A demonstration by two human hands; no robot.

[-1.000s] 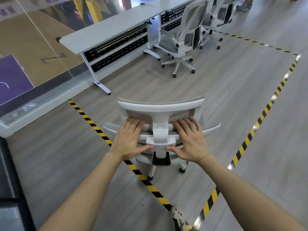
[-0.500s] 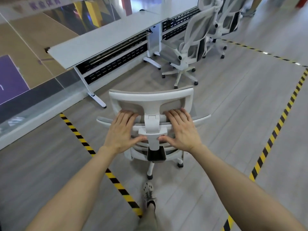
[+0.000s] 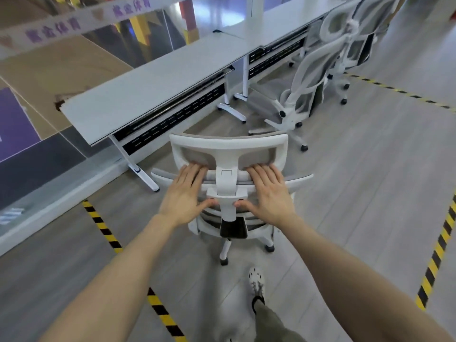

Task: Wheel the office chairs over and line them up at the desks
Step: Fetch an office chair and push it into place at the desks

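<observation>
The near chair (image 3: pixel 228 141) hides its own seat behind its backrest, the farthest chair (image 3: pixel 372 21) is cut off by the top edge — and the banner (image 3: pixel 54 29) carries purple lettering too blurred to read.

Three office chairs are standing here: the centre chair (image 3: pixel 229 144), plus a second chair (image 3: pixel 308 77) and a third chair (image 3: pixel 362 45) at upper right. Two worktops are lining the upper half, the near worktop (image 3: pixel 148 95) and the far worktop (image 3: pixel 283 21). Two hands are showing, the left hand (image 3: pixel 185 193) and the right hand (image 3: pixel 269 193), plus one shoe (image 3: pixel 256 280).
</observation>
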